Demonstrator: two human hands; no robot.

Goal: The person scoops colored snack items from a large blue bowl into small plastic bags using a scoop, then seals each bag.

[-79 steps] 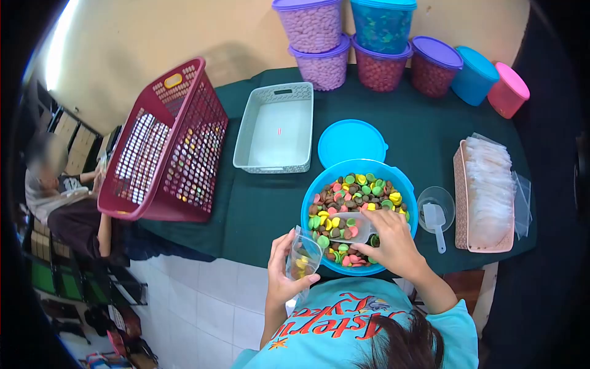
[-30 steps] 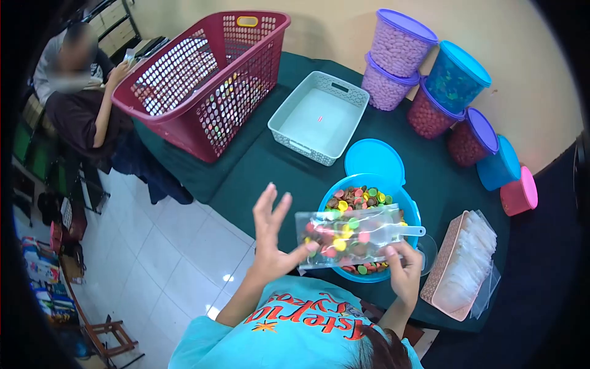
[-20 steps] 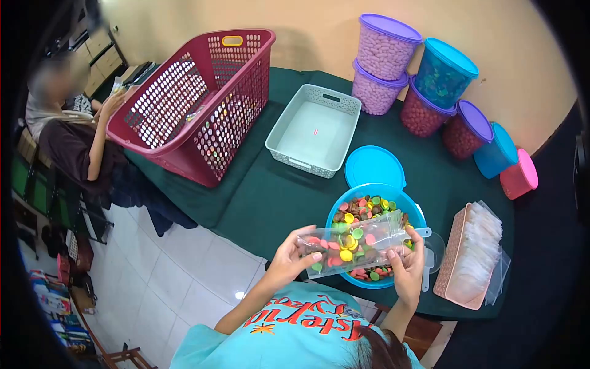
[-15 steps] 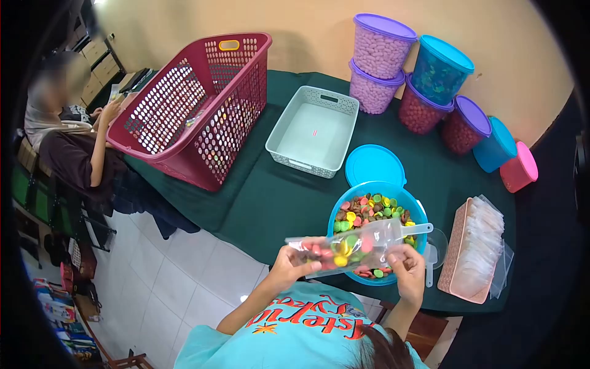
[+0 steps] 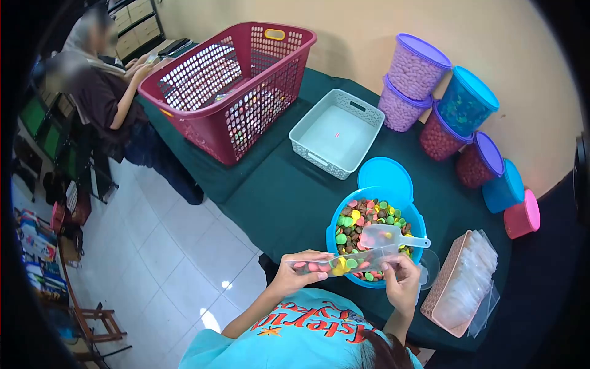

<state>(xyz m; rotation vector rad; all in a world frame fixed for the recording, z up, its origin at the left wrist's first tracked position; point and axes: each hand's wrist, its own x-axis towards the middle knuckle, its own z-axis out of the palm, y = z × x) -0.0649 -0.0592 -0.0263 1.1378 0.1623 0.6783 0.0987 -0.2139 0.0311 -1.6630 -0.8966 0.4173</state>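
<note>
A clear plastic bag (image 5: 342, 265) partly filled with pink, yellow and green candy discs stretches between my two hands. My left hand (image 5: 301, 272) grips its filled end, with fingers above and thumb below. At the other end, my right hand (image 5: 401, 281) pinches the bag near its mouth. Just beyond lies a round blue tub (image 5: 332, 237) of brown, pink, green and yellow candy discs. A translucent scoop (image 5: 382, 236) rests on the candy, its handle over the tub's right rim. The blue lid (image 5: 387, 179) lies against the tub's far side.
A grey-green basket (image 5: 335, 135) and a tall maroon basket (image 5: 209, 129) stand farther back. Several lidded tubs (image 5: 462, 100) line the wall. On the right, a pink basket (image 5: 439, 310) holds clear bags (image 5: 470, 277). At far left stand people (image 5: 101, 92), one hand at the maroon basket.
The bag has turned from broadside to a narrower view, and both hands have lowered slightly. The camera view has shifted and rotated. The scoop stays in the tub.
</note>
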